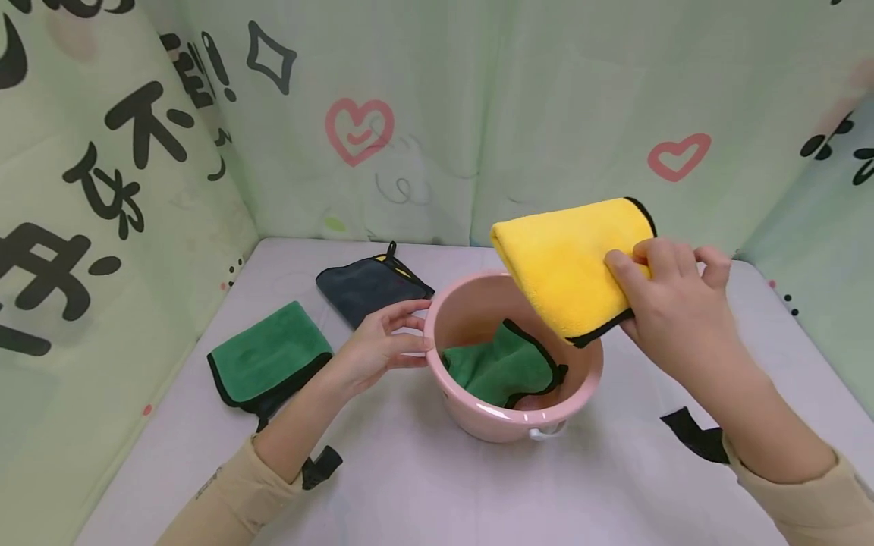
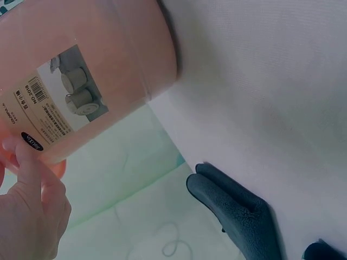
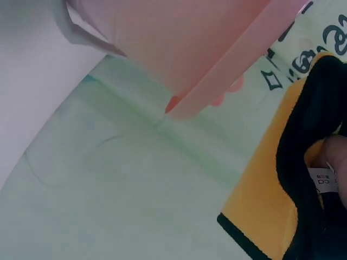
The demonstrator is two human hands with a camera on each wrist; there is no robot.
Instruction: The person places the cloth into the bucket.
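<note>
My right hand pinches a folded yellow microfiber towel with black edging, held above the right side of a pink bucket. In the right wrist view the yellow towel shows its dark underside and a small white label. A green towel lies crumpled inside the bucket. With its fingertips, my left hand touches the bucket's left side at the rim. The left wrist view shows that hand against the bucket wall, beside a printed sticker.
Left of the bucket lie a folded green towel and, farther back, a dark grey towel with a hanging loop. A white handle end sticks out at the bucket's front. Patterned curtains enclose the white table.
</note>
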